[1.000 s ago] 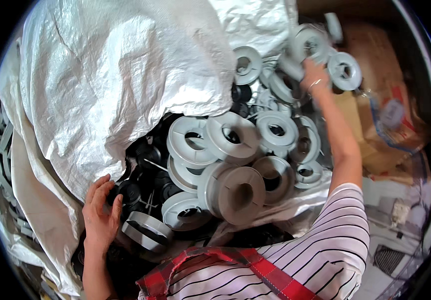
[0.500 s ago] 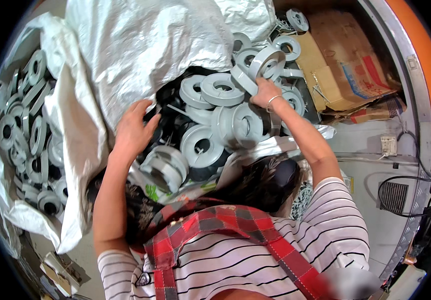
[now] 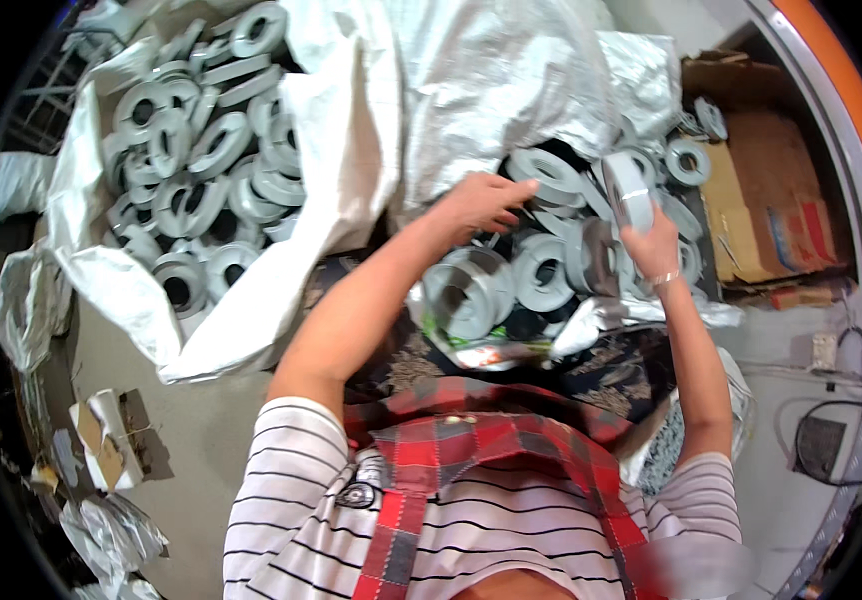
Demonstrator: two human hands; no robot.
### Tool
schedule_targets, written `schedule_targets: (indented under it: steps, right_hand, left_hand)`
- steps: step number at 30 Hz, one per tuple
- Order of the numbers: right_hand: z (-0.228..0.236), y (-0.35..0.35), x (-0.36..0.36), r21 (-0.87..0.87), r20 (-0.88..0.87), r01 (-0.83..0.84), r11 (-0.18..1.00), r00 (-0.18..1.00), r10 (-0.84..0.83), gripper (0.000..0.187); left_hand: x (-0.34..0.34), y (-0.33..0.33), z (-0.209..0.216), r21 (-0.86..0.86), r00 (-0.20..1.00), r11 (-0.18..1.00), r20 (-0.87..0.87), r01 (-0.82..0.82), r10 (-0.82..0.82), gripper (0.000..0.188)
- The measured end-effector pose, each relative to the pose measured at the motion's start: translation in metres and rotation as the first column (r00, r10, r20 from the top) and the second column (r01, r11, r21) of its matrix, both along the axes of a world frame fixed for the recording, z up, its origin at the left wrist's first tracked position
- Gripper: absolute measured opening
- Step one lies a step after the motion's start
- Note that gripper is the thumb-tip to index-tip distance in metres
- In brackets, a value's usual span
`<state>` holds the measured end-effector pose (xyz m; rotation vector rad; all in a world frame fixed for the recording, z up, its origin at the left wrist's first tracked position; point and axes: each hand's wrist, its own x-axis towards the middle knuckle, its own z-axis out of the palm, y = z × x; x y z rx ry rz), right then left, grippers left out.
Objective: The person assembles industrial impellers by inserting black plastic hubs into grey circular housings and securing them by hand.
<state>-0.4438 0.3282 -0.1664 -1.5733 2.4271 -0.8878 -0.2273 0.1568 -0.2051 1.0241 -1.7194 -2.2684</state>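
Clamping right hand [image 3: 653,240] on light-grey ring-shaped plastic reel [image 3: 631,188], tilted on edge over heaped grey plastic reels [image 3: 526,281]; holding left hand [image 3: 484,204] apart with fingers parted, near heap; cannot tell contact; judged as picking-up step; likely calls next for firm rim grip.

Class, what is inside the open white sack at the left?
Inside the open white sack lies a heap of grey rings, tilted and overlapping. The upper rings cover those beneath, so the lower layers and the sack's bottom cannot be seen.
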Motion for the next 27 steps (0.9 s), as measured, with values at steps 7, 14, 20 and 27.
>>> schedule_targets:
  steps: [7, 14, 20, 27]
  right_hand:
    - [-0.021, -0.048, 0.116, -0.149, 0.199, -0.519, 0.842, 0.818, 0.539, 0.076]
    - [-0.121, -0.209, -0.038, 0.020, 0.933, 0.354, 0.935, 0.329, -0.145, 0.052]
    - [-0.144, -0.262, -0.058, 0.234, 0.969, 0.421, 0.876, -0.023, -0.248, 0.082]
    - [-0.158, -0.278, -0.117, 0.007, 0.999, 0.426, 0.905, -0.037, 0.009, 0.061]
  left_hand:
    - [0.028, -0.008, -0.023, 0.604, 0.908, 0.786, -0.243, -0.134, 0.342, 0.021]
    - [0.027, -0.020, -0.028, -0.154, 0.816, 0.802, -0.128, -0.578, 0.563, 0.042]
    - [0.040, -0.020, -0.017, -0.220, 0.770, 0.748, -0.023, -0.626, 0.638, 0.070]
    - [0.027, -0.023, -0.013, -0.341, 0.899, 0.855, 0.060, -0.391, 0.434, 0.072]
